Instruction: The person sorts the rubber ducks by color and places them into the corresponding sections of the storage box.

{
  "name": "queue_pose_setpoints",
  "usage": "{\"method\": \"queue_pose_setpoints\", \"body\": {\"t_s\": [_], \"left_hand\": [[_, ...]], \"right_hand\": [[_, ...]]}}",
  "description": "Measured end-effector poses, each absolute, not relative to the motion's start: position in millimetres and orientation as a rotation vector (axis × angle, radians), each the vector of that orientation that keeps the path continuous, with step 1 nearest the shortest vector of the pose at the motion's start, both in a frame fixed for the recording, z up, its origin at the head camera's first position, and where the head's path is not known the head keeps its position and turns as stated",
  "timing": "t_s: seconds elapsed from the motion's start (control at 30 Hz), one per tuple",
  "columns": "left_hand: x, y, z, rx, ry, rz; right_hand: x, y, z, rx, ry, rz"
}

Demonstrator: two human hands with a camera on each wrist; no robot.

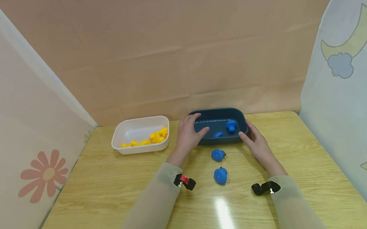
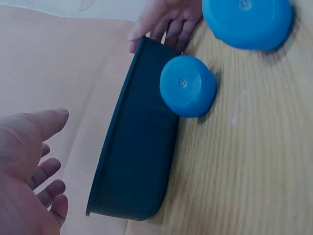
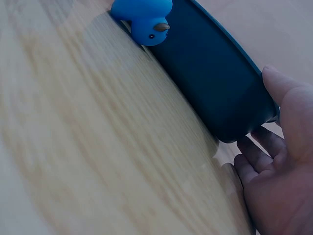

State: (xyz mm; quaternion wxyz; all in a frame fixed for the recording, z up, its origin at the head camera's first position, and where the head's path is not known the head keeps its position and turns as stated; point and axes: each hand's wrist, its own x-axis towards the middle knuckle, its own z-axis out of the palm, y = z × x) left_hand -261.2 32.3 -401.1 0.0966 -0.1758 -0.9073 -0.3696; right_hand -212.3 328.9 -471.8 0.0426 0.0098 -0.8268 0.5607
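Note:
A dark blue bin (image 1: pixel 226 140) stands at the back of the table, holding a blue rubber duck (image 1: pixel 232 126) and a smaller blue piece (image 1: pixel 218 134) mostly hidden by the front wall. At its right end my right hand (image 1: pixel 258 145) grips it, thumb at the rim and fingers around the outer end. My left hand (image 1: pixel 188 133) hovers by the left end with thumb and fingers spread, apart from the bin in the left wrist view. Just in front sit a blue rubber duck (image 1: pixel 218 155) and, nearer me, another blue duck (image 1: pixel 220 175).
A white bin (image 1: pixel 140 149) with several yellow rubber ducks (image 1: pixel 154 137) stands to the left of the dark one. Behind both rises a tan cloth backdrop (image 1: pixel 184 55). Printed cloth panels (image 1: pixel 346 113) flank the wooden table (image 1: pixel 309 146).

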Motion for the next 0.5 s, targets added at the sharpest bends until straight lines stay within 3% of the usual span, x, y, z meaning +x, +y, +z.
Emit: {"method": "queue_pose_setpoints", "body": {"t_s": [0.5], "left_hand": [[-223,11,-407,-0.545,-2.618,-1.302]], "right_hand": [[-214,323,-468,0.036,-2.529,1.698]]}}
